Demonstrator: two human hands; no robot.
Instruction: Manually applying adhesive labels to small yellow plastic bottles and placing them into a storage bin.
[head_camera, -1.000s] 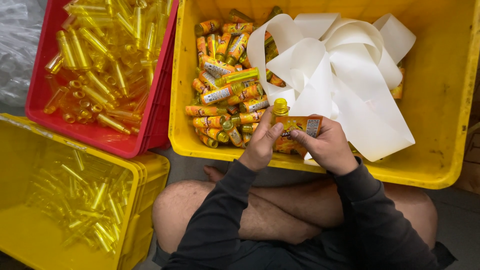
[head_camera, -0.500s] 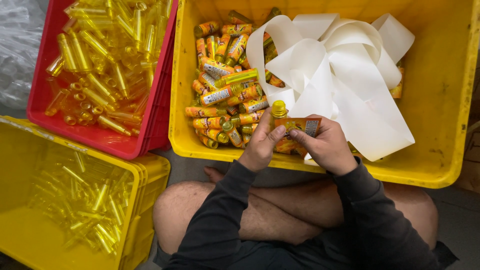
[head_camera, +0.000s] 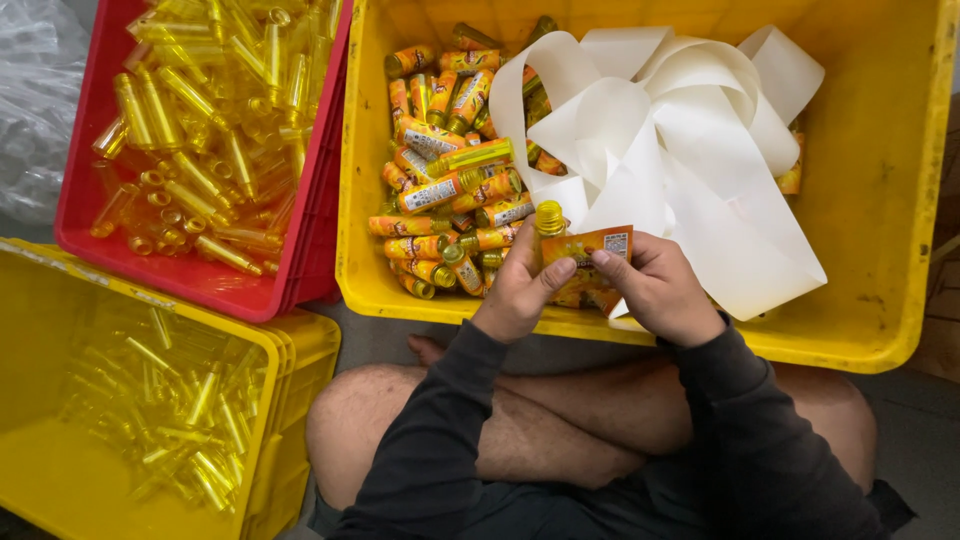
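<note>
My left hand (head_camera: 520, 285) grips a small yellow bottle (head_camera: 550, 220), its ribbed neck poking up above my thumb. My right hand (head_camera: 660, 290) pinches an orange printed label (head_camera: 595, 245) and presses it against the bottle's side. Both hands hover over the near wall of a big yellow crate (head_camera: 890, 200). Inside it lie several labelled orange bottles (head_camera: 445, 190) on the left and a long loose white backing strip (head_camera: 680, 140) piled on the right.
A red crate (head_camera: 90, 190) at upper left holds several bare clear-yellow bottles (head_camera: 200, 110). Another yellow crate (head_camera: 280, 370) at lower left holds more of them. My crossed bare legs (head_camera: 560, 420) sit under my arms. Clear plastic wrap (head_camera: 35, 90) lies at far left.
Both hands and the bottle shifted slightly up and left. My left thumb has slid along the bottle as the label wraps further on.
</note>
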